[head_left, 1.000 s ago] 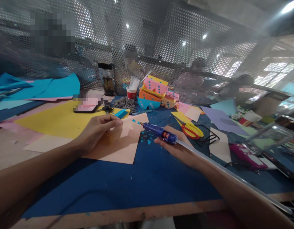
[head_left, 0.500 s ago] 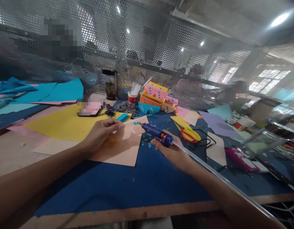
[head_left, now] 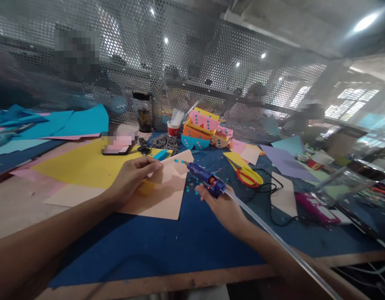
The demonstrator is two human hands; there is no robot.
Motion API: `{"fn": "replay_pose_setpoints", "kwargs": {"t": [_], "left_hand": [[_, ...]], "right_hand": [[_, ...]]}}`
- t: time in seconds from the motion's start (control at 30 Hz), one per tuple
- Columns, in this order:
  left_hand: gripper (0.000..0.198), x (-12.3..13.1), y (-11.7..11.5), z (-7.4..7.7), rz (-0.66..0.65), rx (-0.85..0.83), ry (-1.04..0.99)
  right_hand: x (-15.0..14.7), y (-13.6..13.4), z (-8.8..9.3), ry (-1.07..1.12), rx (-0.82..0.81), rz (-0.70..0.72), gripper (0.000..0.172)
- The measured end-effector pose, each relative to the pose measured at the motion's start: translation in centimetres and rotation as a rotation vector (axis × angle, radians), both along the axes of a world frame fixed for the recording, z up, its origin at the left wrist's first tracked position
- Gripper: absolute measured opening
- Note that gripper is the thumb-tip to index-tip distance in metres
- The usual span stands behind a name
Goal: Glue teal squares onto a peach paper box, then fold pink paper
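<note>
My right hand (head_left: pixel 228 208) grips a blue hot glue gun (head_left: pixel 205 177), with a long clear glue stick (head_left: pixel 267 227) running out of its back. The nozzle points left, close to small blue paper squares (head_left: pixel 179 161) on a peach paper sheet (head_left: pixel 167 204). Over that sheet, my left hand (head_left: pixel 138 175) is closed in a pinch, its thumb and forefinger tips together. What sits between them is too small to make out. Beneath the left palm shows an orange-yellow patch (head_left: pixel 145 188). More blue squares (head_left: pixel 192 187) lie scattered on the dark blue table mat (head_left: pixel 148 250).
Behind stand folded colored paper pieces (head_left: pixel 197 131), a paper cup (head_left: pixel 173 128) and a dark-lidded jar (head_left: pixel 143 112). Red-handled scissors (head_left: pixel 247 178) and a black cord (head_left: pixel 270 208) lie to the right. A phone (head_left: pixel 117 143) rests on yellow paper (head_left: pixel 76 162). Perforated metal (head_left: pixel 192 54) rises behind.
The glue gun's nozzle has shifted slightly right and down, away from the blue squares. My left hand stays nearly in place, still pinched.
</note>
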State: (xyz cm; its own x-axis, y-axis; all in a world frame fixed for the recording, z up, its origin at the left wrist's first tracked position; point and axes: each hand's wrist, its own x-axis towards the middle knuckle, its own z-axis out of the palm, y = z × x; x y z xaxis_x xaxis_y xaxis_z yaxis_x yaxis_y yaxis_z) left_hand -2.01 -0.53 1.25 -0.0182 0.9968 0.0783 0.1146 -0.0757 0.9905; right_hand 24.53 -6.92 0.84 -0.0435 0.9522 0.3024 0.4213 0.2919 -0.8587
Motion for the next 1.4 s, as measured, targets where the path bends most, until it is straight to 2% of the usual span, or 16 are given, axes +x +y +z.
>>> {"fn": "replay_pose_setpoints", "kwargs": {"t": [0.3, 0.97, 1.4], "left_hand": [[0.025, 0.1, -0.1, 0.1, 0.007, 0.063, 0.06], [0.023, 0.2, -0.2, 0.1, 0.0, 0.093, 0.061], [0.028, 0.3, -0.1, 0.0, 0.014, 0.092, 0.033]], "right_hand": [[-0.2, 0.0, -0.6, 0.021, 0.006, 0.034, 0.031], [-0.5, 0.1, -0.9, -0.027, -0.053, 0.003, 0.037], [-0.5, 0.2, -1.3, 0.002, 0.041, 0.024, 0.032]]}}
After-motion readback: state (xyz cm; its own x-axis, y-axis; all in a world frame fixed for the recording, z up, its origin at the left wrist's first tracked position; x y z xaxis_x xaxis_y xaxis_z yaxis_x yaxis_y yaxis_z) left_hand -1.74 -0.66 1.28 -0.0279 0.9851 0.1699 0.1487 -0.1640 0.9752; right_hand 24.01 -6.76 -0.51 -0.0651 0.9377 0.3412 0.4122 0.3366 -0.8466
